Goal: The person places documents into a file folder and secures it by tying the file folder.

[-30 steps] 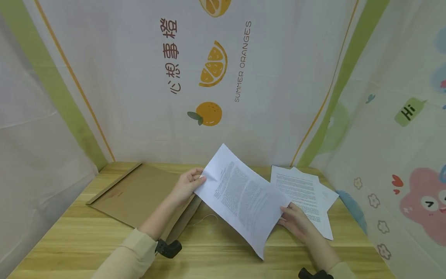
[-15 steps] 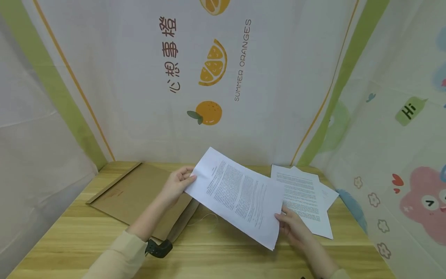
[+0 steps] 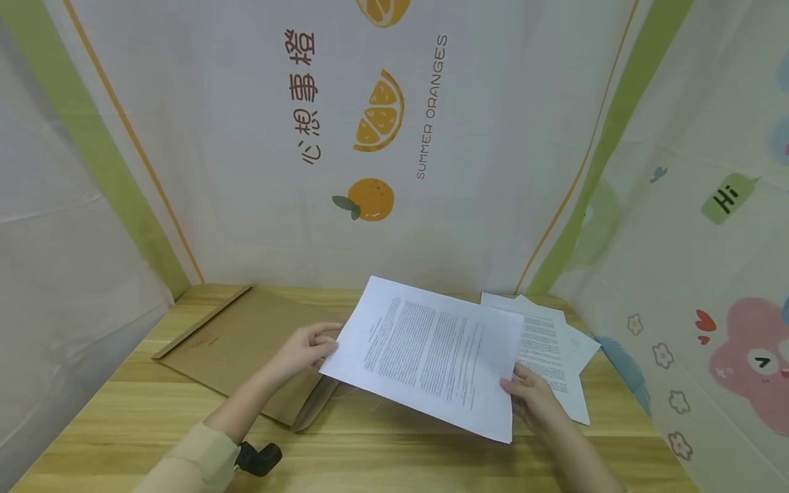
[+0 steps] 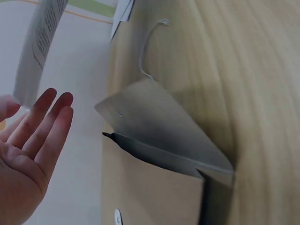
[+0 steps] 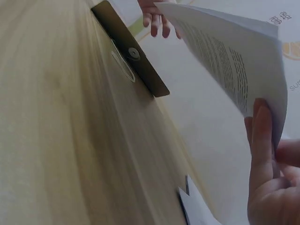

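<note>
Several printed paper sheets [image 3: 425, 356] are held above the table, facing up and tilted toward the right front. My left hand [image 3: 308, 352] holds their left edge lightly, thumb on one side and fingers nearly straight on the other [image 4: 33, 154]. At the opposite edge, my right hand [image 3: 536, 400] pinches the sheets between thumb and fingers. In the right wrist view, layered edges show in the bent sheets [image 5: 234, 51]. A brown kraft document envelope [image 3: 246, 342] lies at the left, partly behind my left forearm; its flap [image 4: 154, 117] stands unfolded in the left wrist view.
More printed sheets [image 3: 548, 349] lie fanned at the table's back right, partly covered by the held ones. The envelope's string [image 4: 145, 51] trails over the wooden table [image 3: 370, 465]. A patterned cloth [image 3: 481, 226] hangs behind and at the sides.
The held sheets have swung from steeply slanted to flatter and lower. My left hand has moved left and down, its fingers straighter; my right hand has shifted slightly right and down.
</note>
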Available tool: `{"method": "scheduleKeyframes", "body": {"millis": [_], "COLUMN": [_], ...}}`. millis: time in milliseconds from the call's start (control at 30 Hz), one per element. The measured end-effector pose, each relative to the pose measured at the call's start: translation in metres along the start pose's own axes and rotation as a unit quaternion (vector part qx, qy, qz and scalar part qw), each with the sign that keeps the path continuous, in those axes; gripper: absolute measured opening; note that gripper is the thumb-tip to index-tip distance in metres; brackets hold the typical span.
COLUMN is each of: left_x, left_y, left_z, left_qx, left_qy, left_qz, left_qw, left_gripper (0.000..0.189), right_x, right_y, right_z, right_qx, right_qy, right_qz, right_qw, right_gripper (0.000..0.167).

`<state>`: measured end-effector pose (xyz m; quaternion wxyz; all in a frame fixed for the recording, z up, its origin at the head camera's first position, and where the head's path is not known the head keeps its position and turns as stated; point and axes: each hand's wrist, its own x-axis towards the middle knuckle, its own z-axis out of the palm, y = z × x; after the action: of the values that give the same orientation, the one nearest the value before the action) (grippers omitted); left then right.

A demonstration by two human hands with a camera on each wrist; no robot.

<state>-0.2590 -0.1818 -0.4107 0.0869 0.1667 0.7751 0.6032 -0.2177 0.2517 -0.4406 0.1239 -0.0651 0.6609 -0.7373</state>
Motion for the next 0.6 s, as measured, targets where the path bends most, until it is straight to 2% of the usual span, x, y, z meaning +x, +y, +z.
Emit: {"method": "scheduleKeyframes", "body": {"millis": [100,167,267,333,433,500,600], "left_x": [-0.003,-0.005,-0.008,-0.011,-0.015,-0.018,-0.023], "left_y": [-0.004,-0.008,-0.015,-0.022,-0.027,-0.029,-0.029], "left_z": [-0.002,-0.004,-0.006,-0.006,-0.003,-0.001,0.003], "left_qx": [0.013,0.037,0.115,0.181,0.273,0.340,0.436], "left_qy": [-0.013,-0.019,-0.013,-0.004,0.015,0.028,0.042], "left_qz": [0.016,0.030,0.044,0.049,0.050,0.054,0.055], "left_qw": [0.9997,0.9987,0.9923,0.9823,0.9606,0.9386,0.8973], "left_gripper": [0.050,0.048,0.044,0.042,0.044,0.047,0.056], "right_x": [-0.003,-0.003,-0.004,-0.004,-0.005,-0.005,-0.005], "right_y": [0.003,0.007,0.014,0.018,0.022,0.024,0.026], "right_z": [0.000,0.001,0.001,0.000,-0.001,-0.002,-0.003], "right_qx": [0.021,0.026,0.025,0.021,0.012,0.007,0.004], "right_qy": [-0.010,-0.016,-0.026,-0.030,-0.029,-0.027,-0.026], "right_qz": [0.022,0.032,0.048,0.059,0.067,0.068,0.072], "right_qw": [0.9995,0.9990,0.9982,0.9976,0.9972,0.9973,0.9970], "right_gripper": [0.065,0.066,0.068,0.069,0.068,0.067,0.066]}}
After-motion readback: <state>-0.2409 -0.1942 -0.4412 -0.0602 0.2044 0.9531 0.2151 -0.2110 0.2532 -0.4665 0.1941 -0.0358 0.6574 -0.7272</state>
